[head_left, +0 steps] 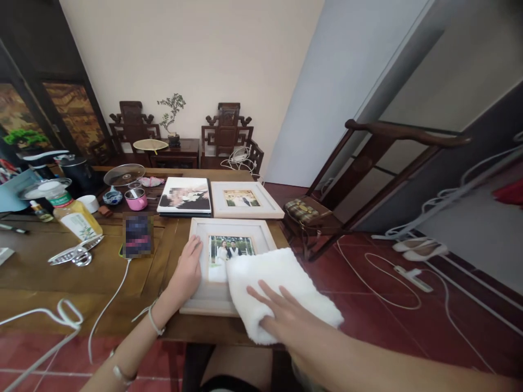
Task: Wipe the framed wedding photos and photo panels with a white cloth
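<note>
A picture frame [200, 299] with a pale wood rim lies flat near the table's front edge, a photo of two people behind its front. My left hand [190, 269] holds the frame's left side, fingers resting over the rim. Under my right hand [281, 313] is a folded white fluffy towel [286, 272], which covers the frame's lower right part and hangs past its edge. My right fingers lie spread on top of the towel, and the thumb is partly hidden in its fold.
Behind lie a second picture frame [272, 204] and a photo album [183, 209]. To the left are a phone [138, 237] on a white cable, scissors [77, 253], a bottle [75, 218] and a pink cup [136, 200]. A wooden chair [368, 158] stands right.
</note>
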`<state>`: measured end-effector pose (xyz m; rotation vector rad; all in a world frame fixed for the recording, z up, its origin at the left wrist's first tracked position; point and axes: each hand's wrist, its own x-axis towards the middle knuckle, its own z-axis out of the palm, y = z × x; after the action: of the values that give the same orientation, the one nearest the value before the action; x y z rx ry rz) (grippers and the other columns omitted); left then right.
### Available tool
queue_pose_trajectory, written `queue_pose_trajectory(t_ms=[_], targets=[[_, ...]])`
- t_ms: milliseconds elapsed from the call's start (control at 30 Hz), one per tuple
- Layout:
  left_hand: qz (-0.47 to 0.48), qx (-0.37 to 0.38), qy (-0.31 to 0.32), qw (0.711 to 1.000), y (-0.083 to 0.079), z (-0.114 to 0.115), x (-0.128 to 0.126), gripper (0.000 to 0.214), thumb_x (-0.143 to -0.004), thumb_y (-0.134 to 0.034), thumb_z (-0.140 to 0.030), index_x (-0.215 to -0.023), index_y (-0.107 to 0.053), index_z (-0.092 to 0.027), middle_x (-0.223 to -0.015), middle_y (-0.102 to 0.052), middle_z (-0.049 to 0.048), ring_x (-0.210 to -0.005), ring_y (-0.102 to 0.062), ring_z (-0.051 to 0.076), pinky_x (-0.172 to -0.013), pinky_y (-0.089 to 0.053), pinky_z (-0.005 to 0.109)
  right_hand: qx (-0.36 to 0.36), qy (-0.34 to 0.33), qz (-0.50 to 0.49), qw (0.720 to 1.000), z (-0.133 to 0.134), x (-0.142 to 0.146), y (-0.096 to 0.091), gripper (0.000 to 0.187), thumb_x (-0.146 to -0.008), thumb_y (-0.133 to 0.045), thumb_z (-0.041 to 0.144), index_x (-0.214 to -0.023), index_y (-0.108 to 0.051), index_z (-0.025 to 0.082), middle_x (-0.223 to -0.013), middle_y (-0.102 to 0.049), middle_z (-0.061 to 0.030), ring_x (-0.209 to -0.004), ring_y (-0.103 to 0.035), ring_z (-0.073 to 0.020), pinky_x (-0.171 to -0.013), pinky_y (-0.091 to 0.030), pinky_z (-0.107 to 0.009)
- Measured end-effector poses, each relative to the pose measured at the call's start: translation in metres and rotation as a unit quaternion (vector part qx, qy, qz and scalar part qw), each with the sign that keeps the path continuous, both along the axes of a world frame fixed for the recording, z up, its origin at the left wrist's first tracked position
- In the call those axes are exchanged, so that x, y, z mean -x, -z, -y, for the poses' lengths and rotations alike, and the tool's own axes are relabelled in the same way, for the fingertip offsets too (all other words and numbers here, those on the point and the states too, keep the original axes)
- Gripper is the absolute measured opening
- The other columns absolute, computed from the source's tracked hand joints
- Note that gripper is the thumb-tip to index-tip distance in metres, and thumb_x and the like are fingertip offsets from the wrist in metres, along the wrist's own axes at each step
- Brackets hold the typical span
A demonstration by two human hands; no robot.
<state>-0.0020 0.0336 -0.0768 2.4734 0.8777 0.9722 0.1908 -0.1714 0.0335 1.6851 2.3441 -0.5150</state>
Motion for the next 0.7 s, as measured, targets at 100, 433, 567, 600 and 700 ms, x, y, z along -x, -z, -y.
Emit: queue_pose_trajectory(t_ms=[100, 433, 567, 600, 700], targets=[[-0.017, 0.004, -0.011, 1.000, -0.005, 0.003, 0.000, 0.049, -0.089, -0.032, -0.005, -0.133, -0.053, -0.008, -0.146, -0.046, 0.0204, -0.143, -0.033, 0.028, -0.115, -0.032, 0.053, -0.014, 0.003, -0.038, 0.999, 0.010, 0.006, -0.005, 0.054, -0.062, -0.048, -0.004, -0.109, -0.068, 0.015, -0.156, -0.026, -0.0170, -0.142, -0.018, -0.0439, -0.107, -0.026, -0.070], [-0.049, 0.008, -0.018, 0.999, -0.007, -0.002, -0.006, 0.059, -0.083, -0.032, -0.001, -0.139, -0.047, -0.011, -0.147, -0.043, 0.0192, -0.144, -0.029, 0.028, -0.115, -0.028, 0.059, -0.201, -0.027, 0.063, 0.977, -0.080, -0.053, 0.001, 0.063, -0.065, -0.041, -0.015, -0.119, -0.061, 0.012, -0.156, -0.024, -0.0207, -0.144, -0.016, -0.0376, -0.110, -0.027, -0.063], [-0.069, -0.011, -0.013, 0.997, -0.010, -0.007, -0.012, 0.057, -0.084, -0.032, -0.002, -0.138, -0.048, -0.011, -0.144, -0.046, 0.0193, -0.142, -0.031, 0.030, -0.113, -0.031, 0.058, -0.234, -0.004, 0.139, 0.962, -0.125, -0.082, 0.007, 0.060, -0.071, -0.043, -0.015, -0.122, -0.060, 0.011, -0.157, -0.021, -0.0215, -0.143, -0.016, -0.0421, -0.108, -0.027, -0.066], [-0.076, -0.015, -0.014, 0.997, -0.011, -0.008, -0.014, 0.056, -0.085, -0.032, -0.003, -0.137, -0.049, -0.010, -0.142, -0.047, 0.0201, -0.141, -0.032, 0.030, -0.113, -0.032, 0.058, -0.218, 0.000, 0.144, 0.965, -0.128, -0.084, 0.009, 0.061, -0.072, -0.043, -0.014, -0.124, -0.060, 0.011, -0.157, -0.022, -0.0217, -0.143, -0.017, -0.0426, -0.106, -0.029, -0.066], [-0.094, -0.021, -0.011, 0.995, -0.014, -0.013, -0.017, 0.055, -0.084, -0.033, -0.003, -0.137, -0.049, -0.008, -0.140, -0.048, 0.0223, -0.140, -0.034, 0.032, -0.113, -0.033, 0.058, -0.170, -0.014, 0.138, 0.976, -0.121, -0.078, 0.014, 0.060, -0.074, -0.043, -0.012, -0.126, -0.060, 0.012, -0.157, -0.023, -0.0221, -0.142, -0.018, -0.0438, -0.105, -0.028, -0.068]])
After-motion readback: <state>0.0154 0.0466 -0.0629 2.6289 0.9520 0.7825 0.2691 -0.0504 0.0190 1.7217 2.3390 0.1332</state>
